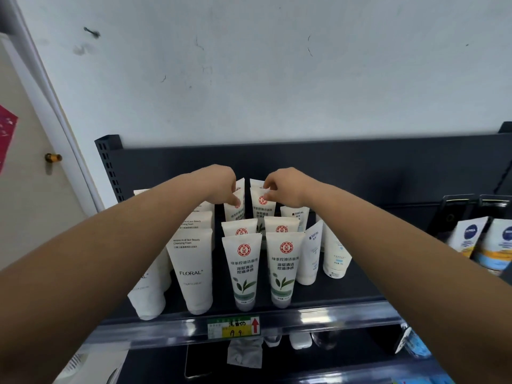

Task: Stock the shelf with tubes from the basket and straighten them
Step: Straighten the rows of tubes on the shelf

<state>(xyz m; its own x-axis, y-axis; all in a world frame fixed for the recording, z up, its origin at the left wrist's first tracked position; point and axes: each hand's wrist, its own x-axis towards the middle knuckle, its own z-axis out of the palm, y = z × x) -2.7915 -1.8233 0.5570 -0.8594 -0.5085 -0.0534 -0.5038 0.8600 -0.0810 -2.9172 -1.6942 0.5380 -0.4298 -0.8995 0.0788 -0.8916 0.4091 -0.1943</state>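
While both hands pinch the rear tubes' crimped tops at the shelf [318, 299] back, left hand [221, 187] and right hand [285, 187] should square them upright.

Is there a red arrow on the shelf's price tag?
Yes, the price tag on the shelf's front rail shows a red arrow pointing up.

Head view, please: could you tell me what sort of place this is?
Probably a shop's skincare aisle: a dark metal shelf, a price label on its front rail, and rows of standing tubes.
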